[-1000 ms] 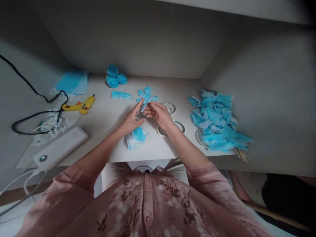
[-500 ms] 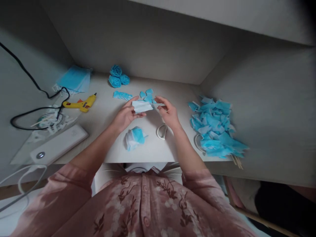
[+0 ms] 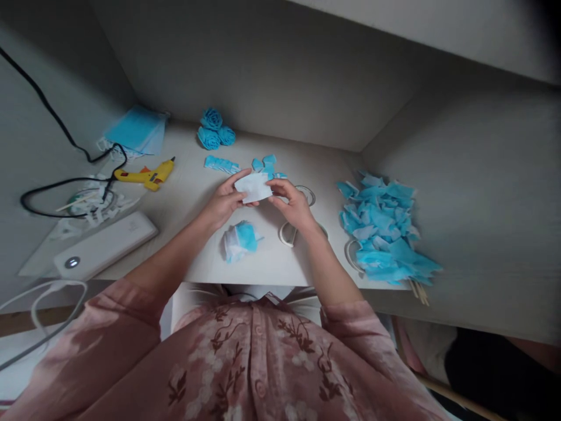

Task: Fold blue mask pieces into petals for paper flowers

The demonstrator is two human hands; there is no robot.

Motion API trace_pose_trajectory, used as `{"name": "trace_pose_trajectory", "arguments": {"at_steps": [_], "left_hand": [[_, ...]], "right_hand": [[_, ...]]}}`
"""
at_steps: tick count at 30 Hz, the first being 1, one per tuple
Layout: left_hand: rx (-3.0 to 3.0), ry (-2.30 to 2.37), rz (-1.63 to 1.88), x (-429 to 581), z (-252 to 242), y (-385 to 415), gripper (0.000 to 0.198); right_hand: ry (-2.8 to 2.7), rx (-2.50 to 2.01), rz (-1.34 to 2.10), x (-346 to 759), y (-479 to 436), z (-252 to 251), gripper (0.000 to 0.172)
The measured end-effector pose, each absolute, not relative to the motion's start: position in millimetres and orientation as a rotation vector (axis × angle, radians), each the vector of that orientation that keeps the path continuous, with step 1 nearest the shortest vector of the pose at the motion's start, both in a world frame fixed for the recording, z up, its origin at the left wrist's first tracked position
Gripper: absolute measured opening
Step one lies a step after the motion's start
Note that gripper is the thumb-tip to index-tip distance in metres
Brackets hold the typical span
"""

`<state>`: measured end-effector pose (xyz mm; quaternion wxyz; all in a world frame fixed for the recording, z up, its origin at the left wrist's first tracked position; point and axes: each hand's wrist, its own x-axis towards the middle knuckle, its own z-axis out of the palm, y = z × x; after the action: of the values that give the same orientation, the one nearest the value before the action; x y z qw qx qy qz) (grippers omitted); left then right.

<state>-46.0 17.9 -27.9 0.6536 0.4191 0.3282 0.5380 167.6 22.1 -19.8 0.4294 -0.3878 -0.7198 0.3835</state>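
Observation:
Both hands hold a small pale blue-white piece of mask fabric above the middle of the desk. My left hand pinches its left edge with thumb and fingers. My right hand grips its right edge, fingers curled. Just behind the piece lie a few small blue cut squares. A crumpled blue and white fabric bundle rests on the desk below my left wrist. White-handled scissors lie under my right wrist.
A heap of blue fabric scraps covers the right side, with wooden sticks at its near edge. Three blue fabric roses, a folded strip, a yellow glue gun, stacked masks, a black cable and a white power bank lie left.
My hands lifted a pale fabric piece from the desk, spread apart with it, and have now drawn together again on it. The view shifted slightly.

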Motion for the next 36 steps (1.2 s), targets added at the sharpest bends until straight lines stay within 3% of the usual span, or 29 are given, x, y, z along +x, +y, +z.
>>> {"name": "trace_pose_trajectory", "arguments": {"at_steps": [7, 17, 36], "left_hand": [[0.927, 0.791, 1.200, -43.3, -26.5, 14.5, 0.062], [1.029, 0.919, 1.258, -41.8, -26.3, 13.9, 0.072], [1.189, 0.993, 1.231, -42.3, -27.3, 13.5, 0.064]], "right_hand": [[-1.809, -0.945, 0.888, 164.7, 17.4, -14.8, 0.024], [-1.892, -0.932, 0.772, 162.4, 19.2, -18.1, 0.011], [-1.601, -1.070, 0.925, 149.2, 22.3, -33.4, 0.025]]}}
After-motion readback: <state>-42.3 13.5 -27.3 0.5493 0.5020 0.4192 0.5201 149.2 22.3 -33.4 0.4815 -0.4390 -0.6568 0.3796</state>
